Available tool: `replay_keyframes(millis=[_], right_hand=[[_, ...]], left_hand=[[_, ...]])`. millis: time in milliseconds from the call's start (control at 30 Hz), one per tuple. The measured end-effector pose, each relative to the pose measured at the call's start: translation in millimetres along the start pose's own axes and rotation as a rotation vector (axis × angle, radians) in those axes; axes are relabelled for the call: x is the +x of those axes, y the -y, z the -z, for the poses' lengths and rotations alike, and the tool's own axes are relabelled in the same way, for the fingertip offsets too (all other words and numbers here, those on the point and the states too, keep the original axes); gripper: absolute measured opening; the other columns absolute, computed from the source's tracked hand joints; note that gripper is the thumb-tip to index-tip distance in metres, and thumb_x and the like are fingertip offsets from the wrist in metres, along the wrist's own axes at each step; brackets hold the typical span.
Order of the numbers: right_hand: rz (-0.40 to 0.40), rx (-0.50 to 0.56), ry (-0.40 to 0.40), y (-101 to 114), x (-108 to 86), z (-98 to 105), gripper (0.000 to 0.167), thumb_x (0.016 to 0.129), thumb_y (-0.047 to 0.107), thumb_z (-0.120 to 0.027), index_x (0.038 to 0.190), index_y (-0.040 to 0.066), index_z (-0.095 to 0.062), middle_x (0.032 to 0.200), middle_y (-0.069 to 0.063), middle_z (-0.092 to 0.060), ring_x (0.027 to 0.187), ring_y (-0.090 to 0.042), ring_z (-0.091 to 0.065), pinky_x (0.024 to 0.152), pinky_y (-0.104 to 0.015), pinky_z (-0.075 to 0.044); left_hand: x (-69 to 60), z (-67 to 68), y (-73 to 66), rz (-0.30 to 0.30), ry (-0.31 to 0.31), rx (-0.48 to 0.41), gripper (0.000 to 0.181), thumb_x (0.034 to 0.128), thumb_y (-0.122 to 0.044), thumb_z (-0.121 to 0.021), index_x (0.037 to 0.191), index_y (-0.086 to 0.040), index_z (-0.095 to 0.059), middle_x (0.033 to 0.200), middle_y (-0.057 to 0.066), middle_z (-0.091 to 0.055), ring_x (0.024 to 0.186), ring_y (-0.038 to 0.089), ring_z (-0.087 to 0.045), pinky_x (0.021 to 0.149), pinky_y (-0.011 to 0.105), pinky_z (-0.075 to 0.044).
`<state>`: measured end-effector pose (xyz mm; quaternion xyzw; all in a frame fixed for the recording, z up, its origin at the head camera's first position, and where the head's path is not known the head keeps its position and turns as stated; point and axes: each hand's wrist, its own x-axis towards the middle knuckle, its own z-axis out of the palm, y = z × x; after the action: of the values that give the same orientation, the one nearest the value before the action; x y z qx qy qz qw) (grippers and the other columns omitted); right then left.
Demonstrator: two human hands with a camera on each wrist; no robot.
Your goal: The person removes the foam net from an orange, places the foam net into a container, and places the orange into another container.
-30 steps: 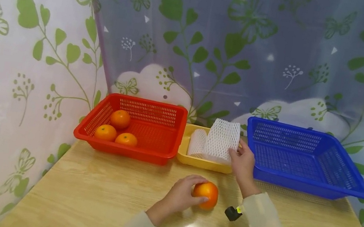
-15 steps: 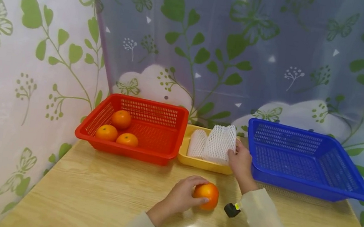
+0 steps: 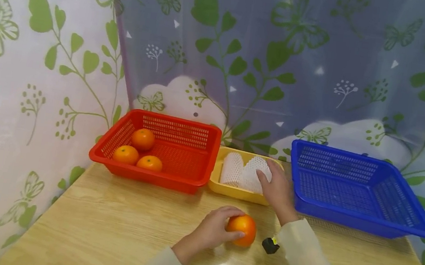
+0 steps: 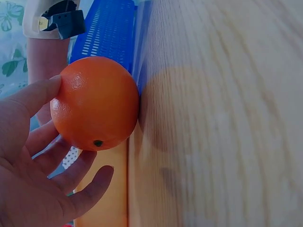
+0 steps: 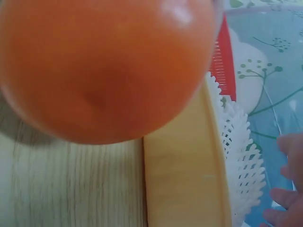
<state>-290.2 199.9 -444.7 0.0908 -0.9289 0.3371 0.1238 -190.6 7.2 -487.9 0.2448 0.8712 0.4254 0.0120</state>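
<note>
My left hand (image 3: 213, 227) holds an orange (image 3: 241, 230) on the table, thumb on the near side and fingers around the far side. In the left wrist view, the thumb and some fingers touch the orange (image 4: 94, 104), whose green stem spot shows at its lower end. My right hand (image 3: 279, 189) is over the right end of a yellow tray (image 3: 238, 193). Two white foam net sleeves lie in that tray, and the hand covers part of the right sleeve (image 3: 253, 174). In the right wrist view, its fingers (image 5: 284, 196) appear apart from the foam net (image 5: 244, 165).
Left of the tray stands a red basket (image 3: 185, 178) with three oranges (image 3: 126, 155) in its left part. A blue basket (image 3: 347, 215) stands to the right, near my right forearm. A patterned curtain (image 3: 222, 61) hangs behind. All rest on a wooden table (image 3: 109, 226).
My right hand has lowered the right foam net sleeve into the yellow tray, and its fingers have come off it. The left hand stays on the orange.
</note>
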Motion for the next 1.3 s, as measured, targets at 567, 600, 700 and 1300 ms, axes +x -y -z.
replay_keyframes(millis=[567, 600, 700, 1300], right_hand=[[0.095, -0.180, 0.260, 0, -7.8, -14, 0.054, 0.105, 0.042, -0.035, 0.146, 0.008, -0.043, 0.154, -0.024, -0.029, 0.140, -0.051, -0.017, 0.111, -0.066, -0.013], [0.096, -0.194, 0.265, 0, -8.0, -15, 0.055, 0.104, 0.043, -0.034, 0.146, 0.008, -0.043, 0.154, -0.024, -0.028, 0.141, -0.051, -0.016, 0.111, -0.066, -0.013], [0.098, -0.210, 0.262, -1, -8.6, -15, 0.056, 0.104, 0.044, -0.035, 0.147, 0.009, -0.042, 0.154, -0.023, -0.027, 0.141, -0.052, -0.016, 0.111, -0.066, -0.012], [0.120, -0.155, 0.254, 8, -13.8, -8, 0.056, 0.103, 0.042, -0.039, 0.148, 0.008, -0.040, 0.154, -0.024, -0.029, 0.141, -0.051, -0.016, 0.112, -0.066, -0.008]], left_hand=[[-0.7, -1.8, -2.3, -0.014, -0.002, 0.028, 0.047, 0.0838, -0.030, -0.077, 0.125, -0.011, -0.064, 0.129, 0.004, -0.060, 0.119, 0.023, -0.056, 0.102, 0.042, -0.043], [-0.7, -2.0, -2.5, -0.014, -0.003, 0.031, 0.047, 0.0840, -0.030, -0.077, 0.125, -0.011, -0.064, 0.129, 0.004, -0.060, 0.119, 0.023, -0.055, 0.102, 0.043, -0.043], [-0.6, -3.0, -2.4, -0.014, -0.003, 0.032, 0.047, 0.0847, -0.031, -0.076, 0.125, -0.011, -0.064, 0.130, 0.004, -0.059, 0.120, 0.023, -0.055, 0.103, 0.043, -0.042], [-1.9, -1.5, 0.2, 0.035, 0.084, 0.009, 0.057, 0.0825, -0.036, -0.078, 0.129, -0.014, -0.052, 0.122, 0.004, -0.063, 0.103, 0.017, -0.060, 0.089, 0.033, -0.049]])
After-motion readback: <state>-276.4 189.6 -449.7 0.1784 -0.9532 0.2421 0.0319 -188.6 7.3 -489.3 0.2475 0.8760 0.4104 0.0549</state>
